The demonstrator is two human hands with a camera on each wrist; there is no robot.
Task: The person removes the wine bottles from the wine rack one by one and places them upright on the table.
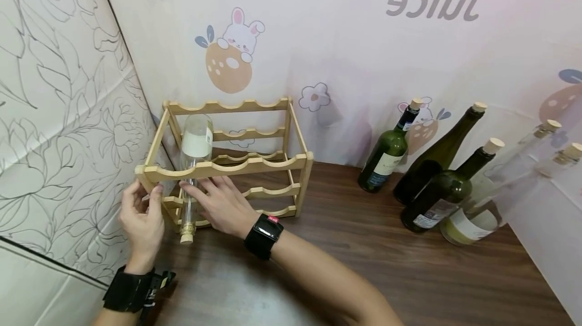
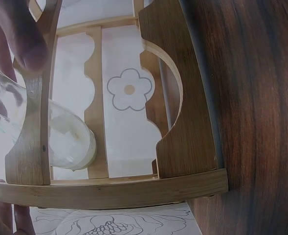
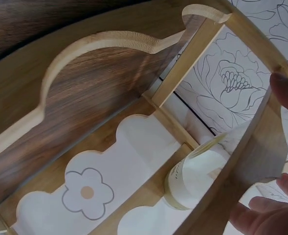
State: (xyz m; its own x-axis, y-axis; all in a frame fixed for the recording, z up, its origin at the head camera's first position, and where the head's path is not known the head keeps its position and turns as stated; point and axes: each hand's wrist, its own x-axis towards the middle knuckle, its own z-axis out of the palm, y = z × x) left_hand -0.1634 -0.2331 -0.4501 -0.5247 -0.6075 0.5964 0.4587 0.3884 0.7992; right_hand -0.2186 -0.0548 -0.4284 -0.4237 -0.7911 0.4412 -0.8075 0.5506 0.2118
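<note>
A clear glass bottle [image 1: 196, 141] with a pale label and a cork lies in the left part of the wooden wine rack [image 1: 254, 167]. It passes below the top front rail, its corked neck sticking out toward me. My left hand [image 1: 142, 220] grips the rack's front left corner, thumb and fingers either side of the post. The right hand [image 1: 227, 204] holds the bottle around its neck, one finger lying across the glass. Its other fingers are partly hidden behind the top rail. In the left wrist view, the bottle [image 2: 70, 139] tilts through a rail notch.
Several corked bottles stand at the right: a green one [image 1: 385, 156], two dark ones [image 1: 429, 164] and two clear ones [image 1: 473, 222]. Patterned sheets hang behind and at the left, close to the rack. Brown wood-grain tabletop [image 1: 364, 235] lies underneath.
</note>
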